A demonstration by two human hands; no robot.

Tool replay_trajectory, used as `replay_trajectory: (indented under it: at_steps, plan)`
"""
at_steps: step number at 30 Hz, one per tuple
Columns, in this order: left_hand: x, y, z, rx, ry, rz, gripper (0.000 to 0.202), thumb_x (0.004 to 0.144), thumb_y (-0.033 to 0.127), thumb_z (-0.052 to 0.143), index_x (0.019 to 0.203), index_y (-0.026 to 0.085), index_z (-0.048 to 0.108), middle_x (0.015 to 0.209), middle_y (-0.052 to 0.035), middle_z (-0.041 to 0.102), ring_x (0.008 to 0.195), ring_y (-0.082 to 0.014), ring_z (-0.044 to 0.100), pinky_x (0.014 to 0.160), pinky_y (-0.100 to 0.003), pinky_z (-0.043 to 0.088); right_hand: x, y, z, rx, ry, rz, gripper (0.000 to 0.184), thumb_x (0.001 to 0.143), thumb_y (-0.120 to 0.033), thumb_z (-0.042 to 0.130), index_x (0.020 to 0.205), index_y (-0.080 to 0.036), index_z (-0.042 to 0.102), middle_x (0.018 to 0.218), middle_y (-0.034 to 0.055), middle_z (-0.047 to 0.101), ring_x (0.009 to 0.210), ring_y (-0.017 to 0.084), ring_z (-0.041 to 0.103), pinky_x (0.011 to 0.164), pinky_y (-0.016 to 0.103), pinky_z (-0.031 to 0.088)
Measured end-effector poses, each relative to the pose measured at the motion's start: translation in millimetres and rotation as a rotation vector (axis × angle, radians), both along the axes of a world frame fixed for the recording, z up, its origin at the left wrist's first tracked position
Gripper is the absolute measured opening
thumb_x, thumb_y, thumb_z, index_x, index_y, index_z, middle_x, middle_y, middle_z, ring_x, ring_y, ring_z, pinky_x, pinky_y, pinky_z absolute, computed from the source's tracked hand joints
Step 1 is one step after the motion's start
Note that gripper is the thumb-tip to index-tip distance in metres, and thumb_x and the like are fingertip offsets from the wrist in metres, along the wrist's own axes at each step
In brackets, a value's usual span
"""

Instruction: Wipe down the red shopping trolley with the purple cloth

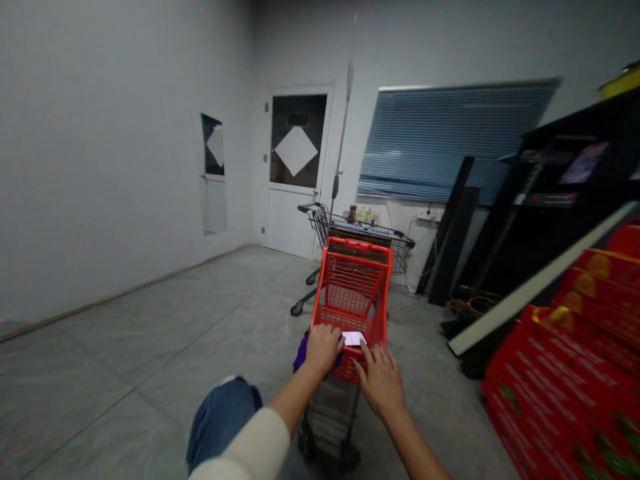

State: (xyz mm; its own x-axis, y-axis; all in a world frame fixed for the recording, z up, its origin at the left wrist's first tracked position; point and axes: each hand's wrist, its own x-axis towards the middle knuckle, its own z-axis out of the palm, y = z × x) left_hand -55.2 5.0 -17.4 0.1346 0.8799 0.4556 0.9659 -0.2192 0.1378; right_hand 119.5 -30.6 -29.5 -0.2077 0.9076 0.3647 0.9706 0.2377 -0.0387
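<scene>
A small red plastic shopping cart (353, 283) stands upright before me on black wheels. My left hand (323, 348) is closed over a purple cloth (301, 353) at the cart's near left edge. Part of that cloth is hidden under the hand. My right hand (383, 379) lies on the near right edge, fingers stretched out and apart, holding nothing visible. Between the two hands sits a bright white rectangular thing (354, 339), close to the right index fingertip. Whether it is a lit screen or a card I cannot tell.
Behind the red cart stands a larger metal shopping cart (397, 257) with goods on top. Stacked red boxes (555, 393) and a leaning pale board (540, 283) are on the right. A white door (293, 220) and a window blind (450, 143) are at the back.
</scene>
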Motion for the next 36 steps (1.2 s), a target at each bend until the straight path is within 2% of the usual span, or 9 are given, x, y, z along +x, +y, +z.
replay_trajectory:
  at_steps: [3, 5, 9, 14, 18, 24, 28, 32, 36]
  plan:
    - [-20.6, 3.5, 1.2, 0.001, -0.016, 0.030, 0.026, 0.096, 0.036, 0.048, 0.097, 0.019, 0.068, 0.095, -0.0077, 0.067, 0.096, -0.0221, 0.060, 0.084, -0.034, 0.041, -6.5, -2.2, -1.8, 0.012, 0.021, 0.014, 0.054, 0.096, -0.044, 0.041, 0.145, -0.021, 0.046, 0.131, 0.0110, 0.061, 0.126, 0.026, 0.049, 0.114, 0.042, 0.023]
    - [-24.9, 4.3, 3.2, -0.013, -0.026, 0.065, 0.026, 0.095, 0.036, 0.048, 0.097, 0.019, 0.068, 0.095, -0.0078, 0.068, 0.095, -0.0222, 0.060, 0.083, -0.034, 0.041, -11.5, -3.2, -4.1, 0.020, 0.035, 0.018, 0.053, 0.095, -0.043, 0.043, 0.144, -0.022, 0.047, 0.130, 0.0104, 0.061, 0.125, 0.025, 0.049, 0.115, 0.041, 0.023]
    - [-5.4, 2.8, 5.9, -0.033, -0.030, 0.128, 0.027, 0.095, 0.034, 0.047, 0.095, 0.019, 0.069, 0.093, -0.0090, 0.068, 0.094, -0.0235, 0.060, 0.083, -0.036, 0.040, -16.1, -3.3, -8.2, 0.034, 0.054, 0.007, 0.054, 0.094, -0.042, 0.045, 0.144, -0.023, 0.047, 0.131, 0.0096, 0.060, 0.124, 0.026, 0.048, 0.115, 0.041, 0.023]
    - [25.6, 0.5, 4.9, -0.054, -0.035, 0.095, 0.027, 0.095, 0.036, 0.047, 0.098, 0.018, 0.068, 0.095, -0.0102, 0.068, 0.093, -0.0241, 0.060, 0.082, -0.037, 0.040, -7.9, -0.2, -10.6, 0.034, 0.059, -0.003, 0.055, 0.094, -0.043, 0.045, 0.145, -0.023, 0.045, 0.134, 0.0096, 0.058, 0.127, 0.026, 0.046, 0.116, 0.042, 0.022]
    - [15.6, 2.1, 7.4, -0.054, 0.001, 0.030, 0.028, 0.095, 0.036, 0.047, 0.100, 0.018, 0.068, 0.098, -0.0098, 0.068, 0.096, -0.0237, 0.060, 0.084, -0.036, 0.040, -1.9, 1.3, -10.5, 0.031, 0.051, 0.018, 0.055, 0.095, -0.043, 0.043, 0.146, -0.023, 0.045, 0.135, 0.0090, 0.057, 0.128, 0.026, 0.045, 0.116, 0.042, 0.023]
    - [-14.5, 7.0, 17.2, -0.087, -0.002, 0.111, 0.030, 0.096, 0.036, 0.046, 0.100, 0.017, 0.069, 0.099, -0.0105, 0.070, 0.099, -0.0239, 0.061, 0.084, -0.035, 0.041, -13.8, -3.8, -8.8, 0.011, 0.082, 0.016, 0.054, 0.095, -0.042, 0.044, 0.146, -0.023, 0.045, 0.138, 0.0072, 0.056, 0.134, 0.027, 0.040, 0.116, 0.041, 0.023]
    - [-0.7, 4.5, 19.3, -0.093, 0.015, 0.168, 0.032, 0.096, 0.033, 0.044, 0.099, 0.015, 0.070, 0.096, -0.0126, 0.070, 0.096, -0.0255, 0.063, 0.083, -0.037, 0.042, -21.8, -4.7, -10.1, -0.001, 0.095, -0.002, 0.057, 0.094, -0.043, 0.046, 0.147, -0.023, 0.043, 0.141, 0.0069, 0.053, 0.135, 0.028, 0.038, 0.117, 0.043, 0.021]
    - [21.3, -0.4, 16.0, -0.079, 0.015, 0.094, 0.031, 0.096, 0.035, 0.045, 0.100, 0.017, 0.070, 0.095, -0.0118, 0.070, 0.094, -0.0258, 0.063, 0.081, -0.038, 0.042, -18.6, -0.4, -13.6, 0.004, 0.084, 0.004, 0.057, 0.093, -0.041, 0.047, 0.147, -0.024, 0.042, 0.144, 0.0060, 0.052, 0.137, 0.027, 0.037, 0.118, 0.042, 0.019]
    - [11.9, 2.8, 15.3, -0.078, 0.021, 0.060, 0.031, 0.096, 0.036, 0.045, 0.099, 0.017, 0.070, 0.096, -0.0115, 0.070, 0.095, -0.0253, 0.062, 0.081, -0.037, 0.042, -7.9, 5.1, -16.6, 0.022, 0.067, 0.021, 0.056, 0.095, -0.044, 0.045, 0.147, -0.022, 0.043, 0.144, 0.0070, 0.051, 0.138, 0.026, 0.036, 0.118, 0.042, 0.019]
